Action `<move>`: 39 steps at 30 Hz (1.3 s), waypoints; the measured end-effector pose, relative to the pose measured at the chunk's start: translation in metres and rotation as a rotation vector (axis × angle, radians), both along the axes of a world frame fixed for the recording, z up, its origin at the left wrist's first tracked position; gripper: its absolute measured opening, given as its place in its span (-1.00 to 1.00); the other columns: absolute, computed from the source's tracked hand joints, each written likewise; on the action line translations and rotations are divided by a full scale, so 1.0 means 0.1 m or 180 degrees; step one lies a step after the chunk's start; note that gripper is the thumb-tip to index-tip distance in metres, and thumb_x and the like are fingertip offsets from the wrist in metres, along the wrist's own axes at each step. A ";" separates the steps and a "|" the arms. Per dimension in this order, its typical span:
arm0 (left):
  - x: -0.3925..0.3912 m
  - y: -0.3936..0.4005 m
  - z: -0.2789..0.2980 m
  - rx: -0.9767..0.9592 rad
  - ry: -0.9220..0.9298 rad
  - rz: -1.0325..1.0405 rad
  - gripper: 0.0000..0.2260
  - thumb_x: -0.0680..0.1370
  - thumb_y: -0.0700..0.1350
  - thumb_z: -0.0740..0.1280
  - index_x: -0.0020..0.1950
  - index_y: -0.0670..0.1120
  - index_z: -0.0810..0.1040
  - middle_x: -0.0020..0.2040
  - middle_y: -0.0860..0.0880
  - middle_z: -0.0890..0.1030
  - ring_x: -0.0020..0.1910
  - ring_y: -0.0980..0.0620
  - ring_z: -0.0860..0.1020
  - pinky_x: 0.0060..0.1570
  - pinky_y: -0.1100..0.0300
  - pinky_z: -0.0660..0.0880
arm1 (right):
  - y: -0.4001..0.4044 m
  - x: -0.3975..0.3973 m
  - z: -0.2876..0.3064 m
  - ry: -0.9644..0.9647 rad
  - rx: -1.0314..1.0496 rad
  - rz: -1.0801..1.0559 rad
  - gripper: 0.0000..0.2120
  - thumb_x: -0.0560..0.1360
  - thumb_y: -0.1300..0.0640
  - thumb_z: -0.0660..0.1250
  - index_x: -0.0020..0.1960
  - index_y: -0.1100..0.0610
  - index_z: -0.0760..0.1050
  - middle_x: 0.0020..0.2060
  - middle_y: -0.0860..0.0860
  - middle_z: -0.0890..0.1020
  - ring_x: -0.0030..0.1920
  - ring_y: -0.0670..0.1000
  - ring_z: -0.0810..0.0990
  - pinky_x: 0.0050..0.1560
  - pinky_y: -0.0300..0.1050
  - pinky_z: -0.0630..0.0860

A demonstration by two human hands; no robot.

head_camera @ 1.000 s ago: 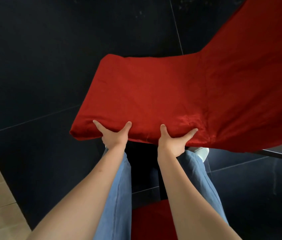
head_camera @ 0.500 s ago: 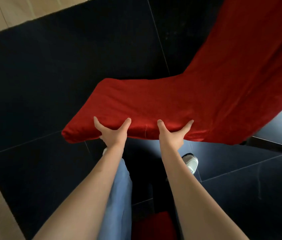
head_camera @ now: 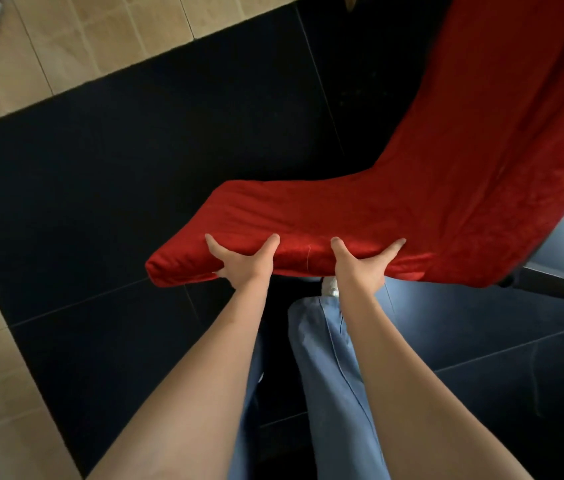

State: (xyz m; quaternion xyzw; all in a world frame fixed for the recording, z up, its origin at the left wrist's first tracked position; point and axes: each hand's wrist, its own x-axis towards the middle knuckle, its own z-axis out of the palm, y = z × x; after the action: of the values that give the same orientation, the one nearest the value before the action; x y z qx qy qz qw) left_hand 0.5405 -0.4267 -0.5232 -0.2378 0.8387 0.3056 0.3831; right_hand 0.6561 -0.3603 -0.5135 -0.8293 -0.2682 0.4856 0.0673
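Note:
A long red padded cushion [head_camera: 394, 209] bends in the middle: its near half lies roughly level above the floor and its far half rises steeply toward the upper right. My left hand [head_camera: 244, 261] grips the cushion's near edge, thumb on top and fingers underneath. My right hand [head_camera: 363, 263] grips the same edge a short way to the right, in the same manner. The fingers of both hands are hidden under the cushion.
Below is a dark tiled floor [head_camera: 135, 168] bordered by beige tiles [head_camera: 76, 39] at the top left and left. My legs in blue jeans [head_camera: 329, 375] and a white shoe [head_camera: 329, 285] show under the cushion. A dark rail [head_camera: 557, 282] runs at right.
The cushion's near end has swung left and its far half has risen steeper. The view has shifted, so more beige floor shows at the top. Both hands keep their grip.

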 end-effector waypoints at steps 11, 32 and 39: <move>-0.17 0.20 0.05 -0.0291 -0.0089 -0.0292 0.13 0.29 0.10 0.59 0.54 0.23 -0.20 0.52 -0.29 0.08 0.30 -0.28 0.43 0.17 -0.16 0.44 | 0.21 -0.17 0.15 -0.0043 -0.0207 -0.0292 0.08 0.36 0.00 0.53 0.55 -0.25 -0.20 -0.33 -0.10 0.31 -0.27 -0.08 0.50 -0.07 -0.09 0.43; -0.54 0.51 0.17 -0.0346 -0.0032 -0.0892 0.12 0.30 0.08 0.60 0.55 0.23 -0.18 0.54 -0.34 -0.18 0.30 -0.34 0.44 0.15 -0.10 0.47 | 0.25 -0.39 0.17 -0.0045 -0.0332 -0.0698 0.11 0.35 -0.06 0.53 0.55 -0.20 -0.24 -0.12 0.00 0.44 0.16 0.16 0.58 0.24 0.14 0.50; -0.62 0.75 0.17 -0.0421 -0.0040 -0.0887 0.11 0.31 0.09 0.59 0.55 0.24 -0.20 0.53 -0.35 -0.22 0.33 -0.39 0.39 0.20 -0.17 0.45 | 0.53 -0.45 0.22 -0.0069 -0.0449 -0.0521 0.07 0.36 -0.07 0.53 0.56 -0.18 -0.20 -0.15 -0.01 0.37 0.09 0.15 0.60 0.21 0.08 0.50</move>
State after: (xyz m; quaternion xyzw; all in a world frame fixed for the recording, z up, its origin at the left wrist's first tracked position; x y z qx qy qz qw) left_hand 0.4786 -0.3512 -0.5058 -0.1456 0.8794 0.1920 0.4105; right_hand 0.6114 -0.3070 -0.4920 -0.8563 -0.1654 0.4872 0.0453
